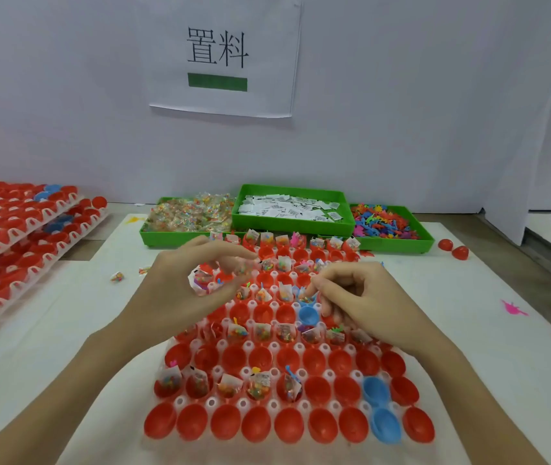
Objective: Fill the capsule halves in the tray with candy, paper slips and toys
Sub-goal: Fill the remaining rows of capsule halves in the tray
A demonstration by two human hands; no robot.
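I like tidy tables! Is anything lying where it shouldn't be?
Yes. A pink toy lies alone on the white mat, right of the tray. Two candy packets sit loose on the mat to its left. Two red capsule halves rest beside the green toy bin.

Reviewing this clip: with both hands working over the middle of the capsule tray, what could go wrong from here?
1. The left hand holds a bunch of candy packets in a loose grip above filled capsules; one could drop into a capsule that already has candy.
2. The right hand rests low over stuffed capsules; its wrist may knock out protruding packets.
3. Filled rows alternate with empty red rows, so a half such as the blue one could be skipped.
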